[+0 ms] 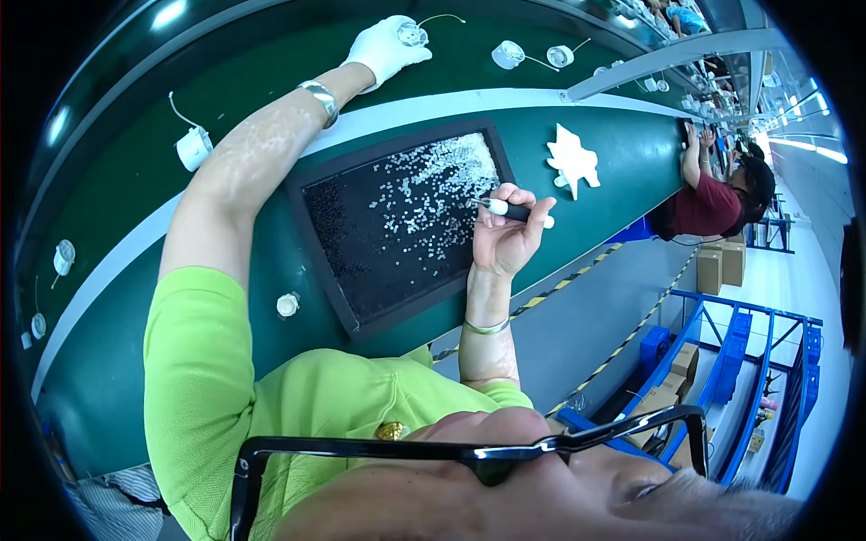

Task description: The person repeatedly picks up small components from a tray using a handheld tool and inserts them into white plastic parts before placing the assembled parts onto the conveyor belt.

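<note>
My left hand [383,52], in a white glove, reaches over the far green strip. Its fingers close on a small round white part [413,34] with a thin wire trailing to the right. My bare right hand [502,242] is palm up near the tray's right side, gripping a black-and-white pen-shaped tool [516,212] with a thin tip pointing left. Beneath that tip lies a black shallow tray [379,311]. Tiny clear-white pieces [465,162] are scattered in it, thickest at the far right corner, and tiny black pieces [329,216] gather along its left side.
More white wired parts [508,55] sit along the far strip, beyond a pale rail [433,104]. A jagged white piece [573,160] lies right of the tray, and a small cream piece [288,305] left. A co-worker [713,198] sits farther right; blue racks [731,361] stand behind.
</note>
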